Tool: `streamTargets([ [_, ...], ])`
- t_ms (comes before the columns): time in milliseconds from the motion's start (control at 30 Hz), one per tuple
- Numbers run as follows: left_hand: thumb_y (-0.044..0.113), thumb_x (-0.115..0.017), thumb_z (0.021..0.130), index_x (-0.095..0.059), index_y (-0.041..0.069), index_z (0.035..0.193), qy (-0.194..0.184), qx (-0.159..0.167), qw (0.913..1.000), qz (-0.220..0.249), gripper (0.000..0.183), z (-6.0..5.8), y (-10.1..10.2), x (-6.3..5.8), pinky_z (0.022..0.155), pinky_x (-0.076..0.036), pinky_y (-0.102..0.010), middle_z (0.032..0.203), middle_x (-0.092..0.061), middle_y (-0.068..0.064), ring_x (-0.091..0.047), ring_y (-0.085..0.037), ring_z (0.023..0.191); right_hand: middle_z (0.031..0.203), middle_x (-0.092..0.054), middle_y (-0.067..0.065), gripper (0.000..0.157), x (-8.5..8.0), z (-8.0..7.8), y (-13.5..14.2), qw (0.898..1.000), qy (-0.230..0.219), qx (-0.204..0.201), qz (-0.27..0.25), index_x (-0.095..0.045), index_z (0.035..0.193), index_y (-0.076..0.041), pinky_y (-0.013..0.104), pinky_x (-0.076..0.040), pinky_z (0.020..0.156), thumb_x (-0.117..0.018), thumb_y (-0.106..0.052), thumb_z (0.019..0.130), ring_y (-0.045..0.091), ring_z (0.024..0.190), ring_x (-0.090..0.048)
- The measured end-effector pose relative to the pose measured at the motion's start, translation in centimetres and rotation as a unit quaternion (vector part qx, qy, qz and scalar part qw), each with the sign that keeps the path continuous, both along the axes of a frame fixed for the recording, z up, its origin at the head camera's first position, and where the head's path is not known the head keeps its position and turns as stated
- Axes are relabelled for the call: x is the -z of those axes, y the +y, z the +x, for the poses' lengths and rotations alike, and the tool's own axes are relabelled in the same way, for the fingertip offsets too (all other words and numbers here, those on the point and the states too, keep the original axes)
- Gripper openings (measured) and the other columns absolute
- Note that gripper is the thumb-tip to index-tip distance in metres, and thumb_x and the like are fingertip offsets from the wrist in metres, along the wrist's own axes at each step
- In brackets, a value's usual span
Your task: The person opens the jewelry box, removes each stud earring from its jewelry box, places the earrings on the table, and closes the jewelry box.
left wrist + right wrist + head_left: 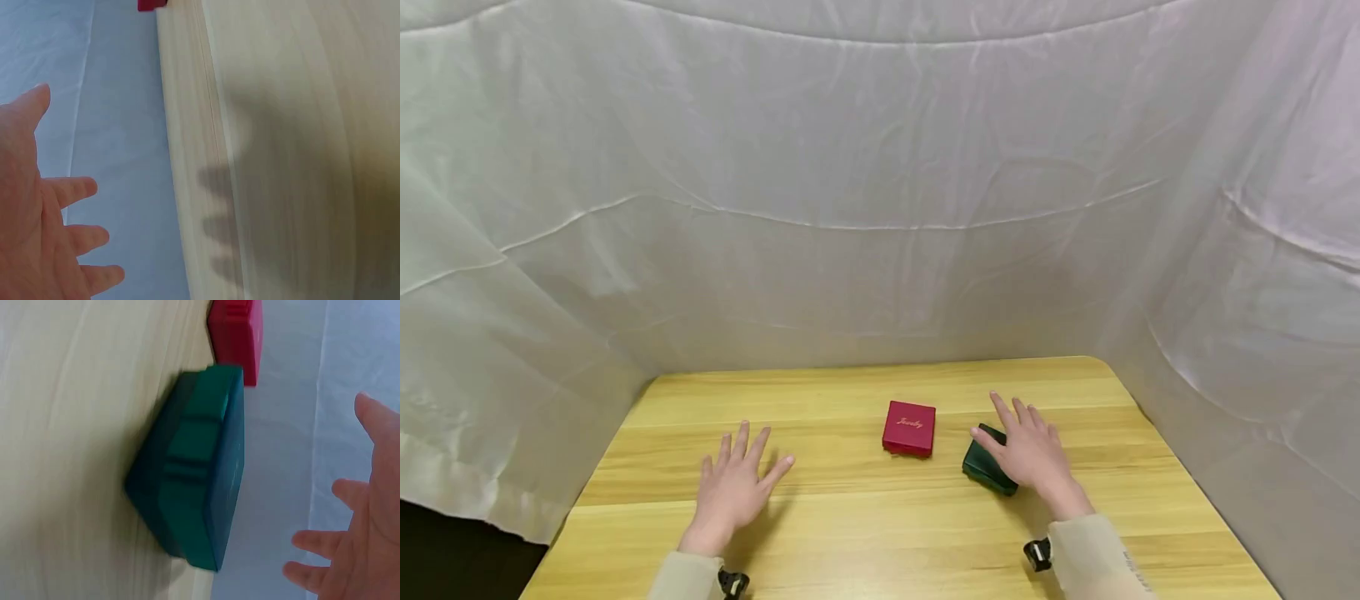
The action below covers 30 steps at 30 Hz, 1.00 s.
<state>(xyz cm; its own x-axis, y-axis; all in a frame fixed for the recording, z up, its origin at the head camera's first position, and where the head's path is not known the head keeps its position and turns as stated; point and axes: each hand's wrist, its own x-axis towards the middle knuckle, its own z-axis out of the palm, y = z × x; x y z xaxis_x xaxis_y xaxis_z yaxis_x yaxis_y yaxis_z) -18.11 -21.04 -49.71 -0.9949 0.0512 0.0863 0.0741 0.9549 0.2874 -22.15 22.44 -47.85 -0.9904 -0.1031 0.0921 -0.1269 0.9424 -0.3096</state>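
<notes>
A red jewelry box (909,428) with gold lettering on its lid lies on the table right of the middle. To its right is a dark green box (982,468), turned at an angle and partly covered by the right hand in the head view. My right hand (1033,452) is over the green box with its fingers spread; in the right wrist view a gap separates the fingers from the green box (200,469). On the left side, my left hand (733,492) hovers above the bare wood, fingers spread, holding nothing. Its shadow falls on the table in the left wrist view.
The wooden table (850,533) has a rounded far right corner. White cloth (880,283) hangs behind it and along both sides. Each wrist bears a small black camera, such as the left one (733,583).
</notes>
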Motion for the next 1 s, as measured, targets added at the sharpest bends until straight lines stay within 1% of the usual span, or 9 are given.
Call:
streamTargets([
  [167, 0.068, -0.032, 0.096, -0.032, 0.011, 0.154, -0.004, 0.01, 0.9995, 0.031, 0.081, 0.0, 1.5, 0.1, 0.106, -0.015, -0.072, 0.157, -0.017, -0.025, -0.018, -0.053, 0.139, 0.148, -0.033, 0.032, 0.076, 0.1, 0.2, -1.4, 0.999, 0.001, -0.026, -0.021, -0.029, 0.155, -0.011, 0.071, -0.022, 0.104, -0.047, -0.058, 0.097, 0.055, 0.132, -0.031],
  [233, 0.068, -0.033, 0.096, -0.032, 0.011, 0.154, -0.006, 0.015, 0.999, 0.042, 0.081, 0.0, 2.1, 0.1, 0.106, -0.017, -0.071, 0.157, -0.018, -0.026, -0.019, -0.052, 0.139, 0.148, -0.034, 0.032, 0.073, 0.2, 0.3, -2.0, 0.999, -0.004, -0.032, -0.032, -0.03, 0.155, -0.011, 0.068, -0.024, 0.105, -0.048, -0.054, 0.099, 0.054, 0.132, -0.032],
  [300, 0.067, -0.034, 0.096, -0.032, 0.011, 0.154, -0.005, 0.021, 0.9983, 0.053, 0.081, 0.0, 2.8, 0.2, 0.106, -0.019, -0.071, 0.156, -0.019, -0.027, -0.021, -0.052, 0.139, 0.149, -0.034, 0.031, 0.072, 0.4, 0.2, -2.6, 0.998, -0.009, -0.035, -0.044, -0.03, 0.154, -0.01, 0.066, -0.026, 0.106, -0.048, -0.053, 0.099, 0.052, 0.133, -0.033],
  [400, 0.067, -0.036, 0.096, -0.033, 0.01, 0.153, -0.001, 0.032, 0.9971, 0.068, 0.081, -0.2, 3.8, 0.4, 0.106, -0.022, -0.069, 0.155, -0.021, -0.027, -0.025, -0.052, 0.137, 0.149, -0.035, 0.028, 0.071, 0.7, 0.2, -3.6, 0.997, -0.019, -0.035, -0.066, -0.03, 0.155, -0.012, 0.064, -0.029, 0.106, -0.048, -0.053, 0.099, 0.049, 0.134, -0.034],
  [467, 0.067, -0.037, 0.096, -0.034, 0.009, 0.153, 0.003, 0.038, 0.9962, 0.078, 0.081, -0.3, 4.5, 0.5, 0.106, -0.024, -0.068, 0.155, -0.023, -0.027, -0.027, -0.052, 0.137, 0.149, -0.036, 0.026, 0.07, 0.9, 0.0, -4.2, 0.995, -0.022, -0.035, -0.085, -0.03, 0.154, -0.012, 0.064, -0.032, 0.105, -0.05, -0.05, 0.099, 0.047, 0.134, -0.035],
  [633, 0.063, -0.042, 0.096, -0.037, 0.008, 0.151, 0.016, 0.047, 0.9944, 0.093, 0.078, -0.6, 6.3, 0.7, 0.103, -0.03, -0.068, 0.152, -0.03, -0.028, -0.035, -0.05, 0.133, 0.148, -0.039, 0.022, 0.063, 1.0, -0.6, -5.5, 0.991, -0.027, -0.031, -0.125, -0.033, 0.153, -0.01, 0.06, -0.036, 0.104, -0.058, -0.032, 0.1, 0.042, 0.133, -0.038],
  [733, 0.059, -0.045, 0.097, -0.04, 0.008, 0.149, 0.022, 0.054, 0.9934, 0.099, 0.073, -0.8, 7.3, 0.9, 0.101, -0.032, -0.068, 0.15, -0.034, -0.028, -0.039, -0.05, 0.131, 0.146, -0.041, 0.022, 0.06, 1.3, -0.9, -6.1, 0.989, -0.03, -0.03, -0.144, -0.037, 0.151, -0.008, 0.059, -0.038, 0.103, -0.06, -0.026, 0.099, 0.041, 0.131, -0.041],
  [833, 0.055, -0.048, 0.098, -0.042, 0.007, 0.148, 0.025, 0.06, 0.992, 0.108, 0.07, -1.0, 8.1, 1.2, 0.101, -0.033, -0.068, 0.148, -0.038, -0.027, -0.042, -0.049, 0.129, 0.144, -0.043, 0.021, 0.06, 1.6, -1.3, -6.8, 0.986, -0.039, -0.027, -0.158, -0.038, 0.15, -0.007, 0.057, -0.037, 0.104, -0.062, -0.024, 0.098, 0.039, 0.13, -0.043],
  [1000, 0.047, -0.054, 0.098, -0.044, 0.005, 0.146, 0.027, 0.074, 0.9867, 0.142, 0.065, -1.7, 9.7, 1.6, 0.102, -0.035, -0.063, 0.143, -0.045, -0.025, -0.045, -0.046, 0.127, 0.141, -0.047, 0.021, 0.059, 2.0, -1.7, -8.2, 0.986, -0.043, -0.024, -0.161, -0.042, 0.147, -0.005, 0.055, -0.038, 0.104, -0.065, -0.022, 0.096, 0.038, 0.128, -0.045],
])
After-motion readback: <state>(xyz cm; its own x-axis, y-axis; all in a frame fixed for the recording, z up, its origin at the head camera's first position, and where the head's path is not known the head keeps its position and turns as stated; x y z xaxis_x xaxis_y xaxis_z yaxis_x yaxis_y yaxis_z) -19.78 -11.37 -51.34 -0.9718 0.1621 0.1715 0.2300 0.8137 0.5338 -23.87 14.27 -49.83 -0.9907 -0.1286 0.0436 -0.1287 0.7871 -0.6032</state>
